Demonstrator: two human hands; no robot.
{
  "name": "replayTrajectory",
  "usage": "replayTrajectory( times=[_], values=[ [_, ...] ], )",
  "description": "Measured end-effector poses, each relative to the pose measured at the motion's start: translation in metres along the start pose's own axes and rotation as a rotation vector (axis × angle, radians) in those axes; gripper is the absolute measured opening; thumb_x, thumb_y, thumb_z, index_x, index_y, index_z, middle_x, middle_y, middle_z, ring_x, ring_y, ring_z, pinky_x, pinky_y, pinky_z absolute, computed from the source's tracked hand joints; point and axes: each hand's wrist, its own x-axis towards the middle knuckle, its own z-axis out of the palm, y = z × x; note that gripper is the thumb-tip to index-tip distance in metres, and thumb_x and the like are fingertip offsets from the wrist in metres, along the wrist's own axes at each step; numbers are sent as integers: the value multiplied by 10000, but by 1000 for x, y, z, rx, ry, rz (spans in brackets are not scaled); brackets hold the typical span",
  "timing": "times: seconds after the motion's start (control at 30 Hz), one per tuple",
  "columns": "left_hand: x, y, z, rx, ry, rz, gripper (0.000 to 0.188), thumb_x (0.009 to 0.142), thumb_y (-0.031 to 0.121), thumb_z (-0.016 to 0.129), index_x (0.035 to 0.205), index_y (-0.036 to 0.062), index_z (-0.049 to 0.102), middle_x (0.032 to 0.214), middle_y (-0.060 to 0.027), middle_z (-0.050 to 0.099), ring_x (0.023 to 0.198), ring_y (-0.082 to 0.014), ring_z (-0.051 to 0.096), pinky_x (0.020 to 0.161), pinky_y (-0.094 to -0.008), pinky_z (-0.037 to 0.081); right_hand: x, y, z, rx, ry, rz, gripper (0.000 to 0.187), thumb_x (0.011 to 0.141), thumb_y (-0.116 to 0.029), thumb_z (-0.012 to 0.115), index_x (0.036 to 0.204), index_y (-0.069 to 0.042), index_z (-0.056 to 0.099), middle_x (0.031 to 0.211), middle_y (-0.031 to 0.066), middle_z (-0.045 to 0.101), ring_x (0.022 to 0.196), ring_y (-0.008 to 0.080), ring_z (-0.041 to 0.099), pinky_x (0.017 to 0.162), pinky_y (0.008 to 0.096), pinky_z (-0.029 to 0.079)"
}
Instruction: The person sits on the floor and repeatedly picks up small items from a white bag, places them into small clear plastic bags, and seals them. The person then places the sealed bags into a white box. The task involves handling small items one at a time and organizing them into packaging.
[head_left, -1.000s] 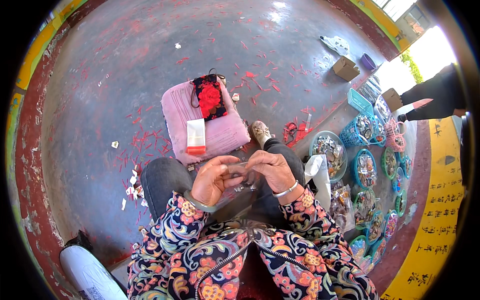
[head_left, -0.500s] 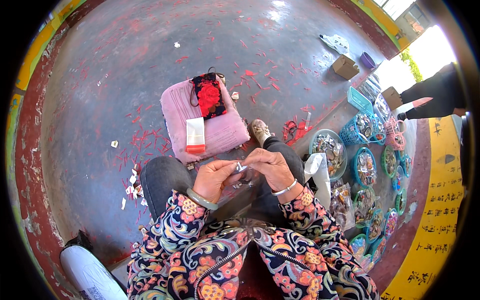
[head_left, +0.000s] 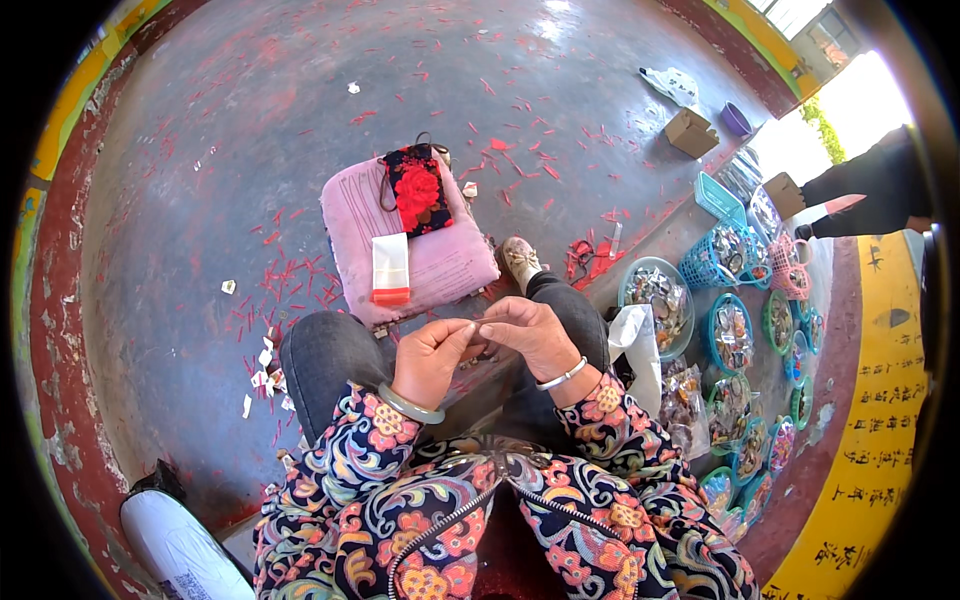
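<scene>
Above my lap, my left hand (head_left: 432, 355) and my right hand (head_left: 535, 338) meet at the fingertips. Both are closed in a pinch, thumbs against fingers, and whatever lies between them is hidden. A pale bangle (head_left: 411, 406) circles my left wrist, a silver one (head_left: 562, 375) my right. Just beyond my hands is a pink cushion (head_left: 445, 270). On it rest a black pouch with a red flower (head_left: 417, 190) and a banded stack of small white bags with a red edge (head_left: 390, 268).
To my right stand several baskets of small packets, including a clear round tub (head_left: 657, 300) and a blue basket (head_left: 730, 333). White plastic (head_left: 635, 345) lies by my right knee. Red scraps (head_left: 300, 280) litter the floor. Farther off are a cardboard box (head_left: 690, 133) and a person's dark-clothed leg (head_left: 865, 185).
A small shiny silver piece showed between my fingertips before and is now out of sight. My right hand has dropped slightly and its fingers have drawn into a pinch against the left.
</scene>
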Motion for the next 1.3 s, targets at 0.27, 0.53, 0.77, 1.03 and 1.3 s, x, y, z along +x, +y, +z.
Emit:
replayTrajectory(
  times=[0.27,0.53,0.77,1.03,1.3],
  values=[
    [-5,11,4,-33,-30,-14,212,909,104,474,1012,-56,569,953,-110,612,841,-161,615,740,-255,521,-7,-6,2,-76,76,-213,96,776,-64,651,789,28,630,746,35,594,657,82,533,594,202,426],
    [-4,12,0,-103,-65,5,222,919,104,448,998,-68,565,951,-121,615,859,-164,606,774,-269,516,-8,-6,0,-87,38,-279,135,805,-94,625,808,38,646,778,43,596,738,88,527,675,207,406],
    [-4,14,-3,-102,-116,-27,236,921,101,433,1045,-58,555,1002,-122,600,861,-171,607,774,-273,516,-10,-8,-1,-106,109,-337,80,768,-35,639,803,36,649,783,50,596,722,97,535,646,209,414],
    [2,22,-9,672,-144,442,257,822,80,595,1066,0,589,1091,-116,576,862,-118,574,652,-217,472,-11,-13,-1,-666,72,-636,58,721,16,659,775,-6,650,760,58,598,632,114,561,553,208,441],
    [2,10,-10,536,-117,246,126,778,103,633,846,0,660,786,-83,640,721,-141,589,677,-255,461,-10,-9,-2,-518,-16,-567,46,730,13,657,773,6,641,754,50,591,638,108,563,551,220,450]
  ],
)
